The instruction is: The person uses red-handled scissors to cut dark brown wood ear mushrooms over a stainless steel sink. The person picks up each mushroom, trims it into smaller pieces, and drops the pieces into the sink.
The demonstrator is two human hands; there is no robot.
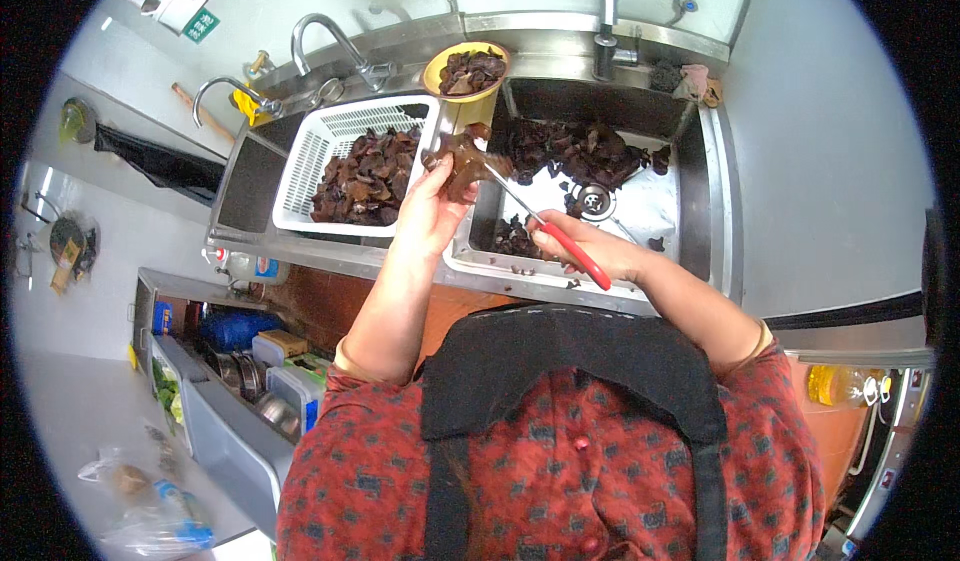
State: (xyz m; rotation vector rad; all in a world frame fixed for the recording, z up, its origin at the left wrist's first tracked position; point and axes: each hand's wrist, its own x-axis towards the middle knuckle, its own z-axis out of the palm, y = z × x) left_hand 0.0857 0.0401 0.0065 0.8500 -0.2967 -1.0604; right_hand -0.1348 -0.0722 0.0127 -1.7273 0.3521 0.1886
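Wood ear mushroom, brown and wet-looking, is pinched in my left hand above the divider between the sink basins. My right hand grips a red-handled cutting tool. Its thin metal blade reaches the mushroom's right edge; whether it is scissors or a knife I cannot tell. Below my right hand, a steel sink basin holds a heap of dark wood ear along its far side and small scraps at its near left. Left of my left hand, a white plastic basket contains many brown pieces.
A yellow bowl of wood ear pieces stands behind the divider. Curved faucets and a straight faucet rise at the back. Scrubbers and cloths lie at the back right corner. Grey tubs stand lower left.
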